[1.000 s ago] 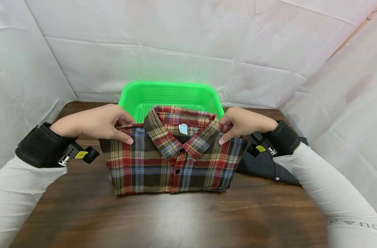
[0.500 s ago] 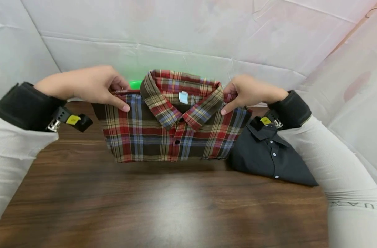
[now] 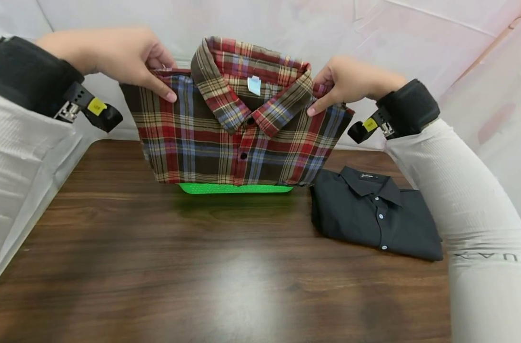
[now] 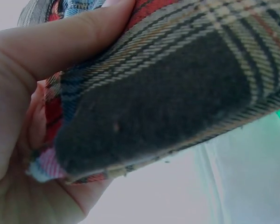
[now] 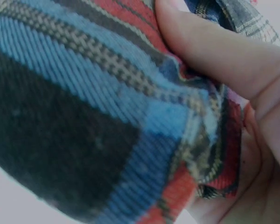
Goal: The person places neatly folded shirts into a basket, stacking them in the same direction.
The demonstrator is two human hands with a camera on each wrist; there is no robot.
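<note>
- Two hands hold one folded plaid shirt up in the air, above the far half of the table, with its collar on top and its buttoned front facing the person.
- The left hand pinches the shirt's left shoulder, thumb pressed on the front and the other fingers curled behind the cloth (the left wrist view shows that thumb lying along the folded edge).
- The right hand pinches the right shoulder the same way, thumb on the front and fingers tucked behind; the right wrist view shows the cloth bunched in its grip.
- Just below the shirt's lower edge a strip of a green basket shows; the shirt hides the rest of it.
- A folded dark shirt lies flat on the table to the right, near the basket, apart from the plaid one.
- Both forearms wear white sleeves with black wrist straps.
- White sheeting closes off the far side and both sides.
</note>
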